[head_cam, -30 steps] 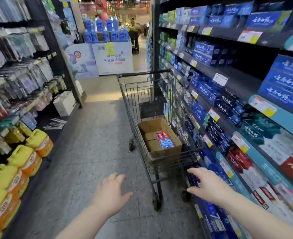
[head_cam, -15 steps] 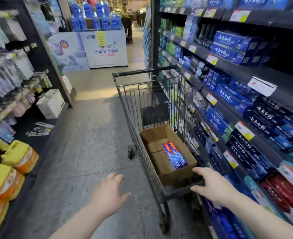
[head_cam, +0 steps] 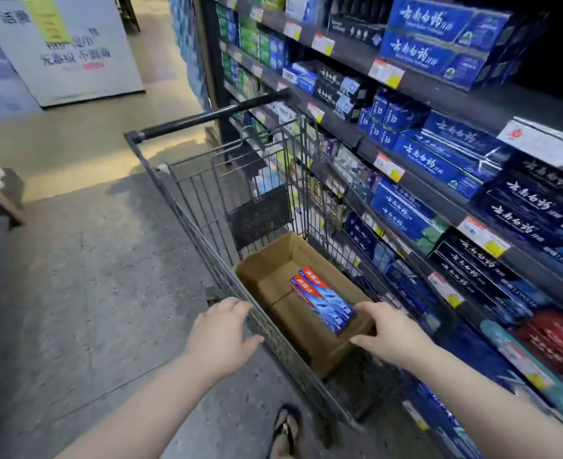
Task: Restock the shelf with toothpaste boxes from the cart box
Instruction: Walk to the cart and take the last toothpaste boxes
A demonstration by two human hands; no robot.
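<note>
A brown cardboard box (head_cam: 273,276) sits open in a wire shopping cart (head_cam: 207,207). Inside it lie two red-and-blue toothpaste boxes (head_cam: 323,301), side by side against the right wall. My right hand (head_cam: 391,332) reaches over the near right corner of the cardboard box, fingers spread, fingertips close to the near end of the toothpaste boxes. My left hand (head_cam: 222,336) hovers open at the cart's near left rim and holds nothing. The shelf (head_cam: 439,101) on the right is stocked with blue and black toothpaste boxes.
The cart stands close along the shelf, its black handle bar (head_cam: 213,115) at the far end. A white sign board (head_cam: 71,51) stands across the aisle ahead. Grey floor (head_cam: 74,293) stretches to the left. A sandalled foot (head_cam: 285,432) shows below.
I have moved closer to the cart. Both hands have advanced: the right from the cart's near rim to over the cardboard box, the left up to the cart's left rim.
</note>
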